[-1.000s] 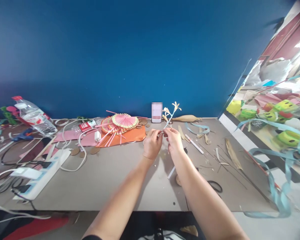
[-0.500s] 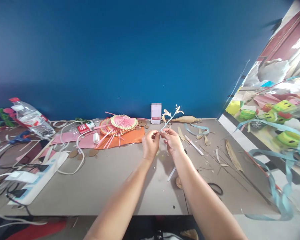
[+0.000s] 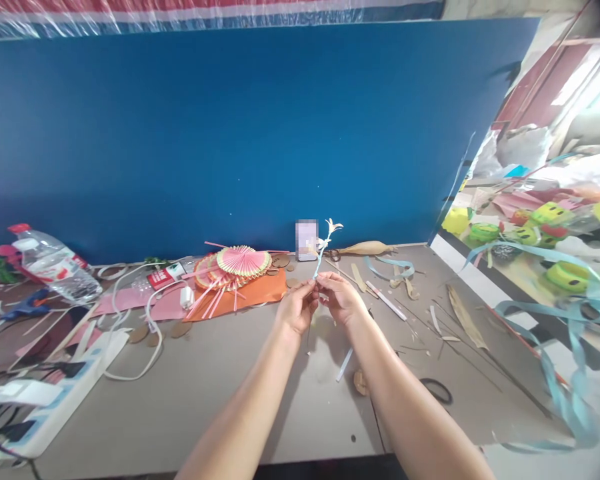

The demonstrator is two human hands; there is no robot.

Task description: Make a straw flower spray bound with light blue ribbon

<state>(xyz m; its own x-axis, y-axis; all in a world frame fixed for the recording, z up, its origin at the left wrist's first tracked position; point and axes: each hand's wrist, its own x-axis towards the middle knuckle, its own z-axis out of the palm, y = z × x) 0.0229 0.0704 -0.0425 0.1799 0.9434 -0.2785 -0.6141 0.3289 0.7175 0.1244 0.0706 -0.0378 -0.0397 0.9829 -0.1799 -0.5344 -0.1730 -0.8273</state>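
Observation:
Both my hands meet above the middle of the grey table (image 3: 220,373). My left hand (image 3: 294,308) and my right hand (image 3: 339,297) pinch the stem of a small paper flower sprig (image 3: 324,247), its cream petals pointing up and its stem wrapped in light blue tape. The fingers of both hands are closed on the stem. A thin dark wire hangs down below my left hand.
Pink pleated paper fans (image 3: 235,263) lie on orange paper behind my hands. A water bottle (image 3: 50,263), a white power strip (image 3: 45,393) and cables fill the left side. Dried leaves (image 3: 460,310), blue ribbon (image 3: 560,373) and a dark loop (image 3: 435,390) lie to the right.
The camera has tilted up, so the table sits lower in view. My hands stay together on the sprig, which now stands more upright and shows fewer petals.

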